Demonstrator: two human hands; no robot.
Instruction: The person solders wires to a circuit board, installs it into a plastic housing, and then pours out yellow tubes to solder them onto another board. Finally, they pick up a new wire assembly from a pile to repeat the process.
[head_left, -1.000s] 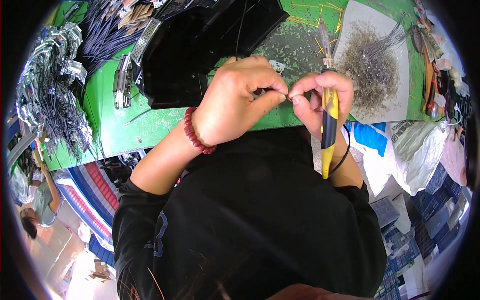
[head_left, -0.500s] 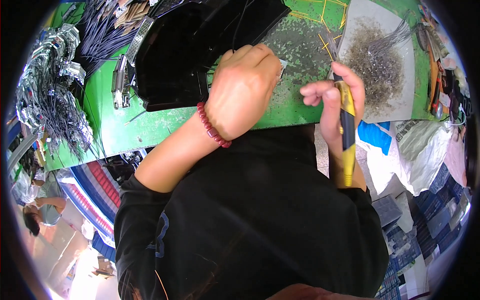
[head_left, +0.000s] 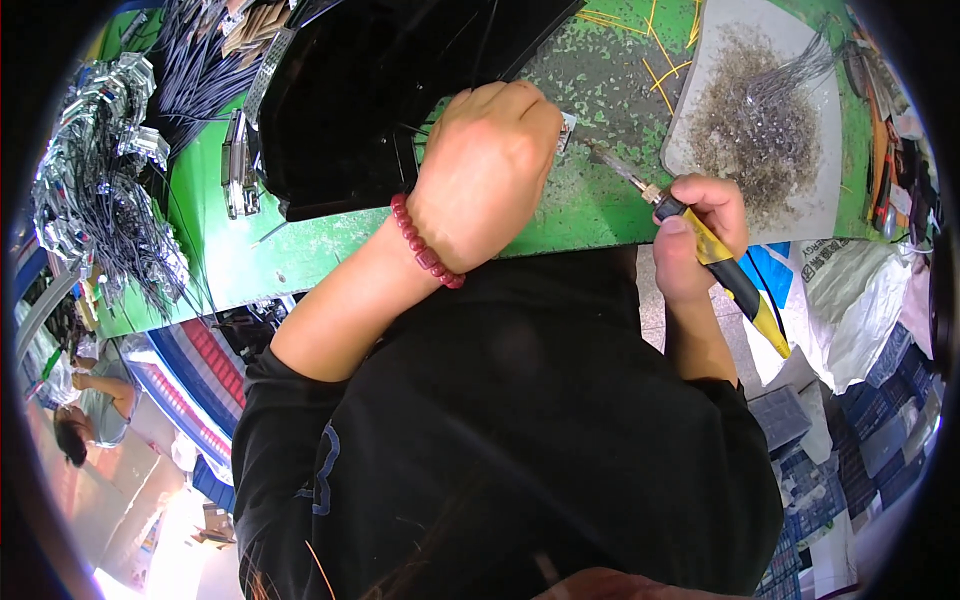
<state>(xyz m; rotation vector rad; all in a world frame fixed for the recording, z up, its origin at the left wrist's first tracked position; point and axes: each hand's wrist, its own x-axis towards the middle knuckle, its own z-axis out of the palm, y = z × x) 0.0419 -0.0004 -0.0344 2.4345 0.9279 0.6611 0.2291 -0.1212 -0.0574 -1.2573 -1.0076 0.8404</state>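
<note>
My right hand (head_left: 698, 235) grips a yellow and black soldering iron (head_left: 738, 285) between thumb and fingers. Its metal tip points up and left, near a small pale silvery piece (head_left: 567, 130) that sticks out past the knuckles of my left hand (head_left: 487, 175). That hand is closed, back upward, over the bench edge; its fingertips and most of what they hold are hidden. A red bead bracelet (head_left: 425, 258) circles the wrist. Directly beyond and left of it lies a large glossy black panel or tray (head_left: 340, 120), with a dark wire near the fingers.
On the green worktop (head_left: 230, 260), a grey board (head_left: 680, 150) to the right carries a heap of dark crumbs (head_left: 755, 120). Yellow sticks (head_left: 660, 75) lie at the back. Wired metal parts (head_left: 100, 190) and dark cables (head_left: 200, 90) crowd the left. Another person (head_left: 100, 405) is at lower left.
The soldering iron has swung from upright to slanting, its tip now down and left toward my left hand. The left hand has barely moved. The black panel has shifted slightly.
</note>
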